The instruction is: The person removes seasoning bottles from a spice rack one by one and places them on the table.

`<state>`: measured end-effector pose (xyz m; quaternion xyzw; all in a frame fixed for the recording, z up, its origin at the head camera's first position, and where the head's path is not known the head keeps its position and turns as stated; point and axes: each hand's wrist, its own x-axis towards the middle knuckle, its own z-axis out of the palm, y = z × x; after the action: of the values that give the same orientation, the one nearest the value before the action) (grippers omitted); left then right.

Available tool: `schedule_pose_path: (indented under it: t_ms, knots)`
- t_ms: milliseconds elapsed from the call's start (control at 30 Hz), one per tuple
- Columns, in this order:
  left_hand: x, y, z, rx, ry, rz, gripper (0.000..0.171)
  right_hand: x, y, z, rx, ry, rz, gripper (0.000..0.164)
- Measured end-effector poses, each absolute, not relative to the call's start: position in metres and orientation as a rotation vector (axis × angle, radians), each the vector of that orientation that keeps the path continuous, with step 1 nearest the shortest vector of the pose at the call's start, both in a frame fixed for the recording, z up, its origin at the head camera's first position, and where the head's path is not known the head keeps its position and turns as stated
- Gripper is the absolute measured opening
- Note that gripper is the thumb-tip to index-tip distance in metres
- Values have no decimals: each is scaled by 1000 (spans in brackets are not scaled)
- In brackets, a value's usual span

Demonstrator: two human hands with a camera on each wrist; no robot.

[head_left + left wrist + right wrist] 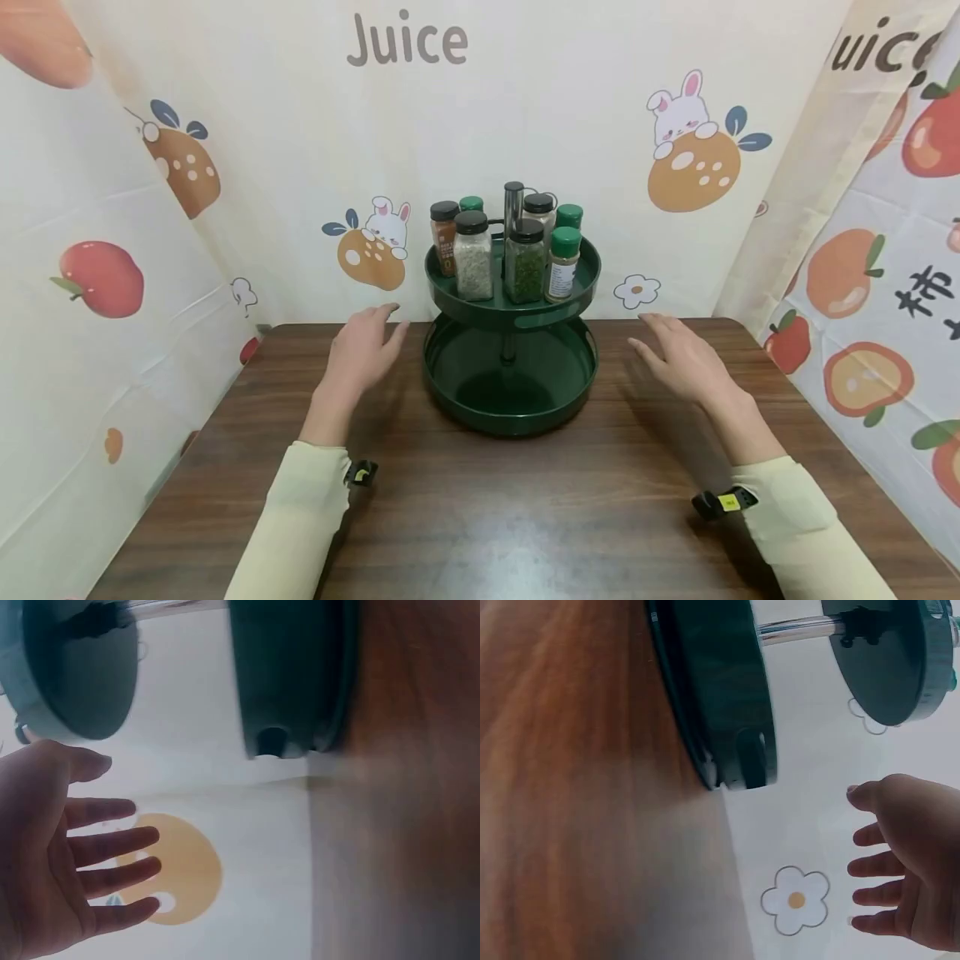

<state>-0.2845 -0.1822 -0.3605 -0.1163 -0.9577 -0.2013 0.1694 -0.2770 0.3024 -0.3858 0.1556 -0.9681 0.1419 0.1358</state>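
A dark green two-tier rack [512, 421] stands on the table between both hands. Its upper tray [480, 313] bears several jars, among them a black-capped jar of pale granules [473, 265], a jar of green flakes [525, 271] and a green-capped bottle [562, 275]. Nothing lies in the visible part of the lower tray. To the left of the rack, my left hand [362, 350] hovers with fingers extended, holding nothing. On the other side my right hand [684, 358] is likewise raised, its fingers spread in the right wrist view and apart from the rack [724, 690].
The brown wooden table [525, 508] reaches back to a printed curtain [517, 100] close behind the rack. More printed curtain hangs at the left and right sides. Each wrist wears a black band, such as the right band [724, 502].
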Motion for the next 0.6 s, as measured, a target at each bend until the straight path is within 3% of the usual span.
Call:
schedule_pose_path:
  t_ms: [333, 600]
  knots:
    - [-280, -182, -335, -292, -2587, -915, 38, -282, 293, -364, 438, -2605, 624, 39]
    - [-275, -166, -319, -291, -2465, -1242, 40, -282, 281, -347, 359, -2557, 951, 40]
